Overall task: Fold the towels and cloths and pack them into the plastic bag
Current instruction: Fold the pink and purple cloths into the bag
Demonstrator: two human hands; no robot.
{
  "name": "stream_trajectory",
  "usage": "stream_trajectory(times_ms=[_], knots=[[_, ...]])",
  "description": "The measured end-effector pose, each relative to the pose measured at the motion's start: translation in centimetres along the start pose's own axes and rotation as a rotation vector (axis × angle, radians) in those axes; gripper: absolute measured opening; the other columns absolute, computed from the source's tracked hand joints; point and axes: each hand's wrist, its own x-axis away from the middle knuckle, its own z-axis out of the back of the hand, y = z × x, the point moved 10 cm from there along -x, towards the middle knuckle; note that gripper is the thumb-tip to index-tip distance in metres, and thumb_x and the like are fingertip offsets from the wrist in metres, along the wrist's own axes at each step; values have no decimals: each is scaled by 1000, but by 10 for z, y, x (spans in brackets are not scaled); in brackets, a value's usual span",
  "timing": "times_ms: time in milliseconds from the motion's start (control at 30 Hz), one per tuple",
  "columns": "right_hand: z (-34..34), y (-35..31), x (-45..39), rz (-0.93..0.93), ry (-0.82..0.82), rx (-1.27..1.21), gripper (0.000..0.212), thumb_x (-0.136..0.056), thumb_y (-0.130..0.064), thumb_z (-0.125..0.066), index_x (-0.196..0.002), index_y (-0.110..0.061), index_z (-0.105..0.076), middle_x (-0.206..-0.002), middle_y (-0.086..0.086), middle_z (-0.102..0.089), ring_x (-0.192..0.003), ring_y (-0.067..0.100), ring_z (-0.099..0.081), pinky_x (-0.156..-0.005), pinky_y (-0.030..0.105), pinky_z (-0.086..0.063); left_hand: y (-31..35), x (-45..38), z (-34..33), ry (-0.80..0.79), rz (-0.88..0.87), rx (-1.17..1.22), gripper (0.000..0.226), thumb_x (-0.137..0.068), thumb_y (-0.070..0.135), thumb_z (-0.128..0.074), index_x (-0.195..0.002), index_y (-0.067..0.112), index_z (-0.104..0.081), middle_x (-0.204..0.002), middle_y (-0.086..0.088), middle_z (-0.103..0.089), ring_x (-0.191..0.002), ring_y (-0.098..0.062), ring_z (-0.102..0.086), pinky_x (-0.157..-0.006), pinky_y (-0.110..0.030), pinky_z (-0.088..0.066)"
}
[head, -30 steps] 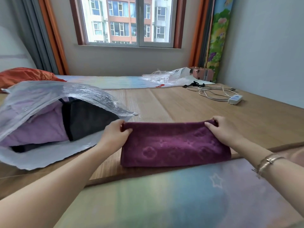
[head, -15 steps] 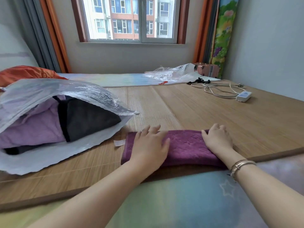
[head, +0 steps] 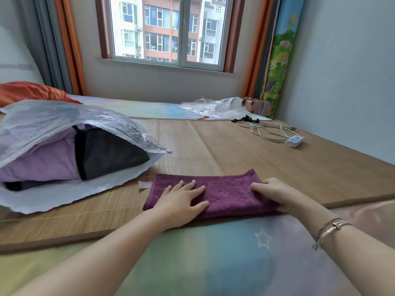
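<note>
Folded towel [head: 222, 192] lies on mat [head: 235, 150], right of filled bag [head: 64, 129].

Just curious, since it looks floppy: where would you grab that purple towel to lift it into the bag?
Probably the purple towel by its two short ends, fingers sliding under from either side: it lies flat as a long folded strip, so one-end lifting would likely unfold it.

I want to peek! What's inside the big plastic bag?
Inside the plastic bag lie a light purple towel and a dark grey cloth beside it. Something black peeks out underneath. The cloudy top flap hides whatever sits further back.
</note>
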Motion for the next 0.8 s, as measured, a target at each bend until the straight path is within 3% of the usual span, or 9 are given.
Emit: stream_trajectory(times_ms=[133, 233, 333, 433, 567, 600, 667, 733, 800], knots=[[3, -37, 14, -13, 7, -334, 10, -88, -19, -58, -90, -10, -53, -83, 10, -55, -70, 20, -52, -56, 27, -42, -29, 22, 45, 260, 50, 265, 48, -94, 39, -54, -141, 30, -47, -151, 4, -39, -139, -15, -34, -114, -27, -23], [-14, -91, 27, 68, -2, -462, 7, -88, -12, -58, -85, -9, -52, -80, 12, -55, -65, 20, -55, -49, 25, -48, -72, 43, 55, 298, 189, 423, 35, -94, 29, -56, -129, 26, -58, -136, 4, -54, -125, -13, -49, -99, -21, -34], [-52, -145, 46, 204, -55, -361, 6, -86, -10, -57, -81, -10, -54, -72, 9, -53, -61, 20, -53, -47, 22, -44, -116, 60, 49, 273, 281, 632, 28, -95, 23, -55, -122, 23, -61, -129, 4, -60, -118, -12, -54, -98, -22, -38], [-102, -179, 64, 339, -126, -227, 7, -87, -9, -54, -80, -10, -55, -64, 6, -45, -50, 18, -44, -38, 16, -33, -146, 80, 44, 258, 308, 698, 29, -98, 20, -51, -126, 21, -59, -122, 11, -59, -114, -4, -51, -92, -15, -32], [-178, -181, 74, 282, -348, -122, 5, -94, -8, -47, -96, -5, -52, -72, 8, -47, -53, 17, -47, -34, 20, -43, -166, 91, 38, 294, 334, 833, 24, -99, 19, -49, -117, 31, -61, -118, 15, -64, -118, -3, -53, -97, -18, -35], [-186, -183, 74, 287, -365, -118, 9, -96, -8, -44, -93, -5, -52, -74, 10, -51, -53, 18, -50, -38, 24, -47, -167, 91, 37, 299, 329, 835, 25, -99, 19, -49, -118, 30, -62, -118, 15, -64, -118, -3, -53, -99, -18, -35], [-169, -200, 67, 432, -162, -50, 20, -96, -10, -41, -90, -3, -58, -80, 14, -62, -61, 23, -59, -54, 34, -54, -166, 90, 35, 296, 311, 816, 28, -99, 20, -49, -123, 28, -62, -121, 15, -63, -118, -2, -52, -100, -18, -35], [-136, -220, 72, 660, 183, 164, 28, -96, -18, -43, -114, -9, -62, -104, 12, -65, -92, 26, -61, -80, 38, -51, -164, 89, 36, 297, 292, 815, 30, -100, 20, -48, -127, 24, -60, -124, 14, -61, -118, -2, -51, -98, -16, -33], [-139, -216, 66, 689, 237, 422, 45, -98, -38, -40, -140, -24, -44, -137, 9, -50, -128, 28, -42, -106, 47, -33, -164, 89, 37, 303, 286, 836, 31, -100, 19, -48, -128, 22, -60, -125, 12, -61, -117, -1, -51, -95, -14, -32]])
